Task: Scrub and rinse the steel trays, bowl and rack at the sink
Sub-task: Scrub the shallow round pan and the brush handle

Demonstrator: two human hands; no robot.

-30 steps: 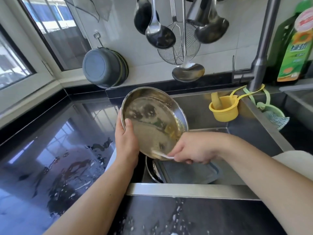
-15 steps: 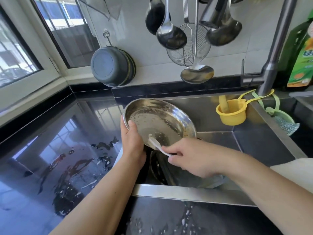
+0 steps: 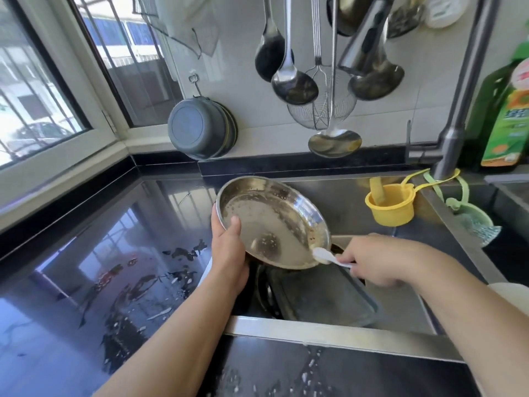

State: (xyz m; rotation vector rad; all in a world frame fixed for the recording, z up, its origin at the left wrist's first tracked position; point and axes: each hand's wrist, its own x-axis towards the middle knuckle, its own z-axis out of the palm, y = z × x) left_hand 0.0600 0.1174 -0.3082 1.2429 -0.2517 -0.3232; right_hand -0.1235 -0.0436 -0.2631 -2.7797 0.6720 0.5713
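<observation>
Your left hand (image 3: pixel 229 247) grips the round tray (image 3: pixel 272 222); your right hand (image 3: pixel 378 262) pinches a brush (image 3: pixel 325 255) at its far edge. It looks greasy; the flat tray (image 3: pixel 323 296) below waits.

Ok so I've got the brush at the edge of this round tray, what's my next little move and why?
Probably sweep the white brush back up across the round tray. The right hand has it at the lower right rim, while residue still speckles the middle and upper wall.
</observation>
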